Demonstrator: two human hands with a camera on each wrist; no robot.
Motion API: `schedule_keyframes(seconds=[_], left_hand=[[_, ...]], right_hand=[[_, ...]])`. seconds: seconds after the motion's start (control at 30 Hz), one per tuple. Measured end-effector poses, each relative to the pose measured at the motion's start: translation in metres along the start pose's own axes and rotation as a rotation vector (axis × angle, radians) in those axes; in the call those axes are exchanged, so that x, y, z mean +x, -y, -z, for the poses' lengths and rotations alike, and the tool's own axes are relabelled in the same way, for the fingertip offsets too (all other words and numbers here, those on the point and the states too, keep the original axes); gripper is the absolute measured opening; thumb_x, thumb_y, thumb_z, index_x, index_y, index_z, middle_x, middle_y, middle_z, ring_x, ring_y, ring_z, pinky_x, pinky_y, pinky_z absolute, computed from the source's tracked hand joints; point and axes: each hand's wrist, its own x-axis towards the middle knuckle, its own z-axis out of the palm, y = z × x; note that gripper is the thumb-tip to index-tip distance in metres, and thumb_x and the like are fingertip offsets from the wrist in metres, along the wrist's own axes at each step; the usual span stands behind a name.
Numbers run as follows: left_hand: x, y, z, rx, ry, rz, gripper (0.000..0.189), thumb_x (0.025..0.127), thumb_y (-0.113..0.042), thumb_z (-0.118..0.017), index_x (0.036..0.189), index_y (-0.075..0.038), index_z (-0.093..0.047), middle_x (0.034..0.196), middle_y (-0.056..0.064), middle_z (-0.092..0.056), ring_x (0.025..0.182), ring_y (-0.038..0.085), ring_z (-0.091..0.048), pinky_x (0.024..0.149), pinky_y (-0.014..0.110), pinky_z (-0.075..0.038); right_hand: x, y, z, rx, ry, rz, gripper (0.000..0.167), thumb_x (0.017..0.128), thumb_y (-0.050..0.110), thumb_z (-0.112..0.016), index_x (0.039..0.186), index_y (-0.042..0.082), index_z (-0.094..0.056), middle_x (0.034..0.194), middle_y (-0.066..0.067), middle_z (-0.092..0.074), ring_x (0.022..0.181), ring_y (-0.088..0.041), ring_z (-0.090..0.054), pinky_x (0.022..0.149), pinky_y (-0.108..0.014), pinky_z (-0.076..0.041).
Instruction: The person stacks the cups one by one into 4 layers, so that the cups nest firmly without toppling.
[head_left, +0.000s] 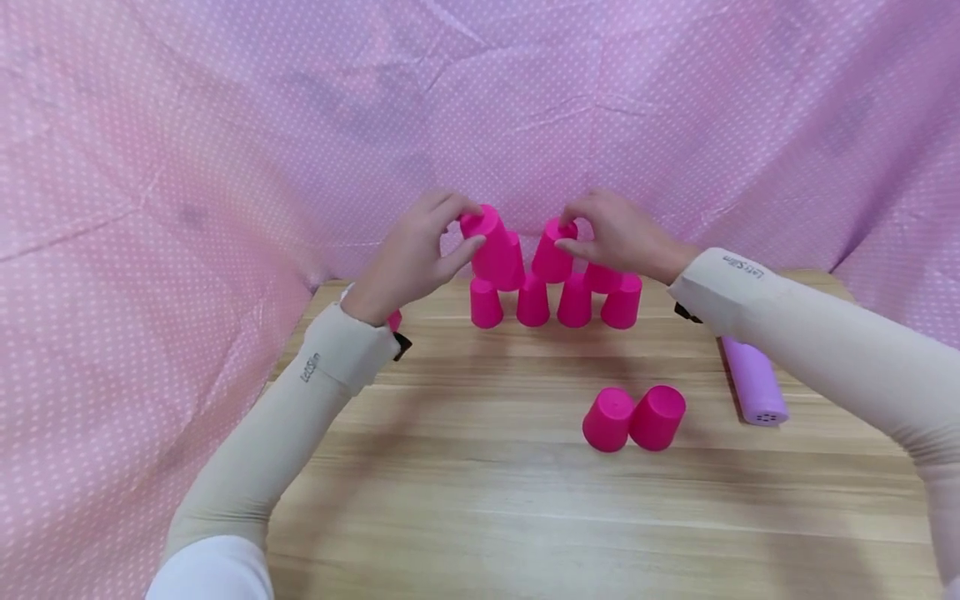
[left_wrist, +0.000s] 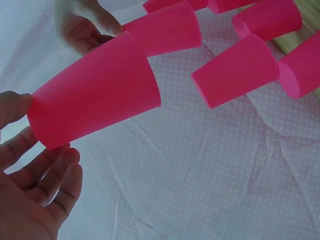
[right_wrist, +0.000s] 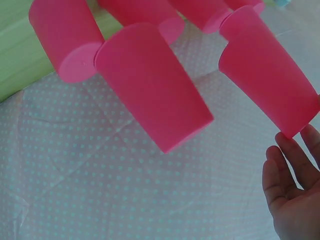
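My left hand (head_left: pixel 416 250) pinches an upside-down pink cup (head_left: pixel 489 246) near its narrow end, thumb on one side and fingers on the other. This cup overlaps an upper-row cup (head_left: pixel 514 260) in the head view. Thumb and fingertips of my right hand (head_left: pixel 626 233) grip the narrow end of another inverted cup (head_left: pixel 553 254), over the gap between two middle cups of the bottom row. That bottom row has several inverted cups, including a leftmost one (head_left: pixel 486 304). An upper-row cup (head_left: pixel 603 279) sits at the right, partly hidden by my right hand.
Two inverted pink cups (head_left: pixel 607 421) stand side by side nearer me on the wooden table (head_left: pixel 465 500). A purple cylinder (head_left: pixel 753 383) lies at the right, partly under my forearm. Another pink piece (head_left: pixel 394 321) peeks out behind my left wrist. Pink dotted cloth (head_left: pixel 525 100) hangs behind.
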Motion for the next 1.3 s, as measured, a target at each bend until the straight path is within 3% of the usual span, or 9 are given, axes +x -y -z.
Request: schedule_keyframes(seconds=[0.3,0.67,1.03,1.3], left_hand=[[0.027,0.004,-0.009,0.075,-0.039,0.036,0.029,0.089,-0.019,-0.066,0.111,-0.002,-0.06,0.108,0.007,-0.058,0.103,0.019,-0.051,0.091,0.027,-0.041],[0.051,0.012,-0.025,0.142,-0.006,0.051,0.03,0.091,-0.025,-0.063,0.112,-0.004,-0.06,0.108,0.006,-0.058,0.104,0.021,-0.051,0.091,0.027,-0.039],[0.075,0.016,-0.035,0.179,0.127,0.207,0.035,0.094,-0.032,-0.056,0.122,-0.01,-0.057,0.117,0.002,-0.055,0.112,0.014,-0.046,0.092,0.018,-0.036],[0.083,0.018,-0.041,0.17,0.171,0.277,0.036,0.094,-0.033,-0.057,0.124,-0.013,-0.055,0.116,0.001,-0.054,0.109,0.014,-0.046,0.088,0.017,-0.038]], right_hand=[[0.012,-0.014,-0.009,0.013,0.119,-0.129,0.024,0.084,0.02,-0.073,0.102,0.008,-0.064,0.095,-0.007,-0.057,0.09,-0.025,-0.044,0.07,-0.037,-0.044],[0.015,-0.026,-0.017,-0.016,0.164,-0.157,0.02,0.084,0.02,-0.072,0.099,0.008,-0.066,0.089,-0.007,-0.059,0.087,-0.025,-0.045,0.068,-0.036,-0.044],[0.021,-0.026,-0.022,-0.008,0.169,-0.129,0.021,0.083,0.02,-0.073,0.098,0.007,-0.067,0.085,-0.007,-0.063,0.075,-0.023,-0.054,0.064,-0.034,-0.048],[0.028,-0.024,-0.025,0.01,0.199,-0.152,0.022,0.083,0.022,-0.074,0.099,0.01,-0.066,0.088,-0.005,-0.065,0.073,-0.021,-0.059,0.068,-0.034,-0.051]])
